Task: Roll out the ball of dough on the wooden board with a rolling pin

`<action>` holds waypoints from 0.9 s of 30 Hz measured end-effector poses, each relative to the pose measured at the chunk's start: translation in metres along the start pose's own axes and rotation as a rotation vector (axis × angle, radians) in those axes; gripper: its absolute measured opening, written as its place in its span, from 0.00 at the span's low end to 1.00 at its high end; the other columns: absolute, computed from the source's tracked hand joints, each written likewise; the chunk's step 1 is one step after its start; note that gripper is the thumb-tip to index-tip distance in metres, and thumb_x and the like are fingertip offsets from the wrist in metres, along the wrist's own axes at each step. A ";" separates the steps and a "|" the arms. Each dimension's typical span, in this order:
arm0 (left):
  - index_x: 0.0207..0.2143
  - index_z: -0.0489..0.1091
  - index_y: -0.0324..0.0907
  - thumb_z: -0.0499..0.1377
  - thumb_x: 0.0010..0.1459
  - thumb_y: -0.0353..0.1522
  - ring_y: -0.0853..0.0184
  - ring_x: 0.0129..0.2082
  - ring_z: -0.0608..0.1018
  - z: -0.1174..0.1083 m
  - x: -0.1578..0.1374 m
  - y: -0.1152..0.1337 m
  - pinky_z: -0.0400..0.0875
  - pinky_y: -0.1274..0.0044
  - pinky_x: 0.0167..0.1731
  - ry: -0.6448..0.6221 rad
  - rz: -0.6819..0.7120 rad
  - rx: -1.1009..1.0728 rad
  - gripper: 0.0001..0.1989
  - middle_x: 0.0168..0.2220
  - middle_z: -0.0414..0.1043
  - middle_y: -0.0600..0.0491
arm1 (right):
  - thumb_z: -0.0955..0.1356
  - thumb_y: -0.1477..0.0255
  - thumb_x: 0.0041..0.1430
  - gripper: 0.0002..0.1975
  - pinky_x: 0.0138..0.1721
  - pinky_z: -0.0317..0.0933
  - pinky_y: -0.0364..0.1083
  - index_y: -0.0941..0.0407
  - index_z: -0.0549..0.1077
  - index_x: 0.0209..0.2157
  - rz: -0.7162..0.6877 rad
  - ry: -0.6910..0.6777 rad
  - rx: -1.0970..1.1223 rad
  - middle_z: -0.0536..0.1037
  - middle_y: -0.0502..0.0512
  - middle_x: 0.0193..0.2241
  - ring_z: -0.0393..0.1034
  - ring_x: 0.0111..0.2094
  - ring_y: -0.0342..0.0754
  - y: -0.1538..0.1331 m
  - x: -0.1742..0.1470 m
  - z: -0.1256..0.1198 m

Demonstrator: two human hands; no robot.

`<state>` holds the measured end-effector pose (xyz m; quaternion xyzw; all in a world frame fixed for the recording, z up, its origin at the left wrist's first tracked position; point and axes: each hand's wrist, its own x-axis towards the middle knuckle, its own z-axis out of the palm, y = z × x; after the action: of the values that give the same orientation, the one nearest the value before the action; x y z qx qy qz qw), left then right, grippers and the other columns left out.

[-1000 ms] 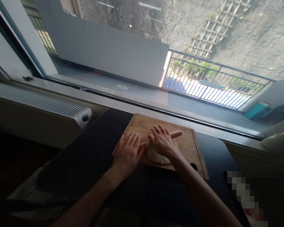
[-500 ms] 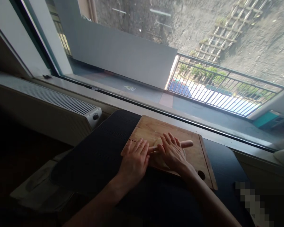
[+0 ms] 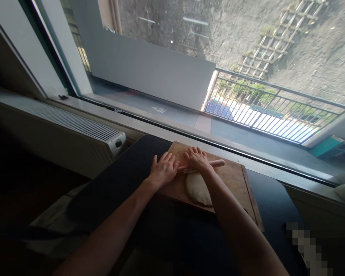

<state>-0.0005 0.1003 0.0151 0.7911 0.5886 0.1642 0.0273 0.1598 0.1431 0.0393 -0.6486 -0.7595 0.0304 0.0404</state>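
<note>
A wooden rolling pin (image 3: 217,163) lies slantwise across a wooden board (image 3: 234,182), just beyond a flat pale round of dough (image 3: 197,189). My left hand (image 3: 164,168) rests palm down over the pin's left end, its fingers stretched forward. Flat on top of the pin, right of its middle, is my right hand (image 3: 197,157), fingers extended and slightly spread. The dough shows between my forearms, its right part hidden behind my right arm. Part of the pin is covered by both hands.
The board lies on a dark table (image 3: 123,174) against a window sill (image 3: 161,132). A white radiator (image 3: 116,143) stands to the left. Beyond the glass are a balcony railing (image 3: 251,124) and a grey slope. A blurred pixel patch covers the lower right.
Both hands have pushed forward, away from me, carrying the rolling pin off the dough towards the board's far edge. More of the dough is now uncovered.
</note>
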 end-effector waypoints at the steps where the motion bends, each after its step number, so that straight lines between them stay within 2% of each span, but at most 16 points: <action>1: 0.55 0.63 0.40 0.39 0.64 0.40 0.60 0.62 0.55 -0.001 -0.008 0.003 0.49 0.57 0.58 -0.002 0.019 -0.001 0.24 0.60 0.59 0.48 | 0.48 0.56 0.65 0.28 0.58 0.43 0.58 0.57 0.57 0.58 0.002 0.012 0.001 0.55 0.61 0.61 0.43 0.63 0.55 0.001 -0.009 0.001; 4: 0.57 0.60 0.39 0.41 0.64 0.38 0.62 0.63 0.54 -0.004 -0.047 0.017 0.44 0.61 0.61 0.032 0.146 -0.004 0.24 0.60 0.58 0.47 | 0.48 0.57 0.65 0.29 0.60 0.36 0.58 0.57 0.56 0.59 -0.025 0.085 -0.013 0.51 0.57 0.63 0.36 0.64 0.54 0.007 -0.056 0.006; 8: 0.60 0.54 0.37 0.44 0.63 0.33 0.60 0.62 0.55 -0.001 -0.104 0.034 0.45 0.62 0.60 0.140 0.312 0.020 0.24 0.62 0.53 0.46 | 0.50 0.59 0.66 0.27 0.62 0.32 0.55 0.57 0.56 0.60 -0.096 0.148 -0.045 0.52 0.55 0.63 0.34 0.65 0.51 0.018 -0.126 0.009; 10: 0.61 0.53 0.37 0.45 0.62 0.30 0.61 0.62 0.56 0.001 -0.118 0.038 0.46 0.63 0.60 0.172 0.354 0.045 0.24 0.62 0.53 0.47 | 0.51 0.60 0.65 0.27 0.62 0.32 0.54 0.58 0.53 0.61 -0.111 0.140 -0.050 0.50 0.56 0.64 0.34 0.65 0.50 0.021 -0.144 0.008; 13: 0.61 0.54 0.37 0.45 0.61 0.28 0.60 0.61 0.57 0.004 -0.111 0.035 0.45 0.61 0.60 0.169 0.344 0.073 0.24 0.62 0.54 0.46 | 0.51 0.59 0.66 0.27 0.62 0.32 0.55 0.58 0.55 0.60 -0.110 0.112 -0.035 0.52 0.56 0.63 0.35 0.65 0.51 0.021 -0.133 0.007; 17: 0.58 0.58 0.35 0.46 0.62 0.31 0.56 0.60 0.60 0.002 -0.079 0.027 0.48 0.56 0.58 0.162 0.216 0.086 0.22 0.58 0.61 0.43 | 0.50 0.58 0.66 0.27 0.60 0.36 0.58 0.56 0.62 0.56 -0.055 0.051 0.007 0.57 0.57 0.61 0.39 0.64 0.54 0.006 -0.077 0.001; 20: 0.57 0.60 0.34 0.47 0.62 0.32 0.54 0.59 0.61 -0.001 -0.074 0.027 0.49 0.54 0.57 0.170 0.179 0.080 0.22 0.56 0.64 0.42 | 0.51 0.59 0.65 0.25 0.59 0.38 0.58 0.58 0.65 0.53 -0.025 0.038 0.018 0.59 0.59 0.60 0.41 0.63 0.54 -0.005 -0.049 -0.003; 23: 0.57 0.59 0.37 0.48 0.61 0.28 0.56 0.56 0.64 -0.003 -0.093 0.033 0.46 0.54 0.58 0.168 0.225 0.064 0.22 0.53 0.67 0.44 | 0.51 0.60 0.66 0.24 0.60 0.36 0.56 0.57 0.64 0.54 -0.071 0.066 0.018 0.58 0.57 0.60 0.39 0.64 0.53 -0.002 -0.060 -0.003; 27: 0.59 0.57 0.42 0.50 0.61 0.29 0.62 0.45 0.71 -0.003 -0.125 0.044 0.50 0.57 0.57 0.162 0.259 0.008 0.23 0.42 0.71 0.50 | 0.50 0.62 0.66 0.25 0.62 0.32 0.53 0.57 0.58 0.59 -0.134 0.128 0.015 0.53 0.54 0.63 0.35 0.65 0.49 0.026 -0.116 0.003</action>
<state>0.0077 -0.0316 0.0002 0.8446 0.4826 0.2274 -0.0447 0.2033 0.0329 0.0310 -0.5966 -0.7968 -0.0082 0.0956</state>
